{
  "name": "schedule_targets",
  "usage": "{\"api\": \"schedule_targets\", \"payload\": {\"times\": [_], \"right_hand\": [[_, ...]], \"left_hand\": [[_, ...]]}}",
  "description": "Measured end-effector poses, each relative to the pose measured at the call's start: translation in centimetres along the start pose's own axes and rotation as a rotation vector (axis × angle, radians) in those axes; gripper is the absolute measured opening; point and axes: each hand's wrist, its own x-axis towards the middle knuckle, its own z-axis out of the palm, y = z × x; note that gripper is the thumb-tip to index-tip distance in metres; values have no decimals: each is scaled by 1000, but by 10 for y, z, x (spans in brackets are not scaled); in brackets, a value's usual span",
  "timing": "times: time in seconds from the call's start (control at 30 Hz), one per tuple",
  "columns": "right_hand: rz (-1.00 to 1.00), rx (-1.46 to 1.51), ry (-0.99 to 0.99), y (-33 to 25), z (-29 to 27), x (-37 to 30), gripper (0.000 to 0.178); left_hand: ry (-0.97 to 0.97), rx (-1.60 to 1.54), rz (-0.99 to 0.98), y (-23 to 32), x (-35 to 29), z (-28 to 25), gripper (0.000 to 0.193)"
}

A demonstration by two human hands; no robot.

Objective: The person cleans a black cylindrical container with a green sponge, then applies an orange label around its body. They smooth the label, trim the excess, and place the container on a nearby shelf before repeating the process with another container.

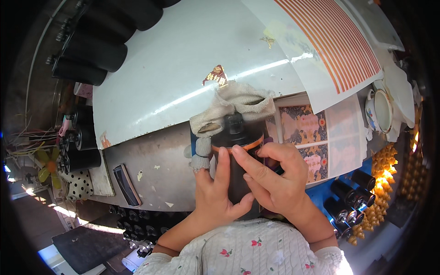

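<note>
A glossy black cylinder [237, 176] stands between my hands, with a black knob [234, 123] on its dark end. A narrow orange strip [253, 145] runs around its edge. My left hand [215, 190] presses its index fingertip on the strip, the thumb lying against the cylinder's near side. A grey knit finger sleeve [201, 153] covers one left finger. My right hand [279, 178] touches the strip with its index fingertip, close to the left one, and its other fingers curl along the cylinder's right side. Behind the knob, a pale knit glove or cloth [243, 98] lies bunched.
A sheet of orange strips [332, 43] lies far right on the white board [183, 59], above printed patterned sheets [305, 126]. A phone [127, 185] rests at left. Black cylinders [98, 55] stand far left; smaller ones [343, 199] sit right. An enamel cup [380, 110] is beyond.
</note>
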Motion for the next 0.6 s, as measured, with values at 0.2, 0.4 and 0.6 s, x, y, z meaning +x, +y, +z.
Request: {"api": "schedule_targets", "payload": {"times": [0.2,0.4,0.6], "right_hand": [[80,62,121,12,6,-8,61],[110,137,69,11,5,-13,61],[135,162,100,10,11,-16,58]], "left_hand": [[-55,-44,-47,-3,-4,0,106],[12,-69,-8,-6,-13,5,91],[32,370,126,25,12,-6,56]]}}
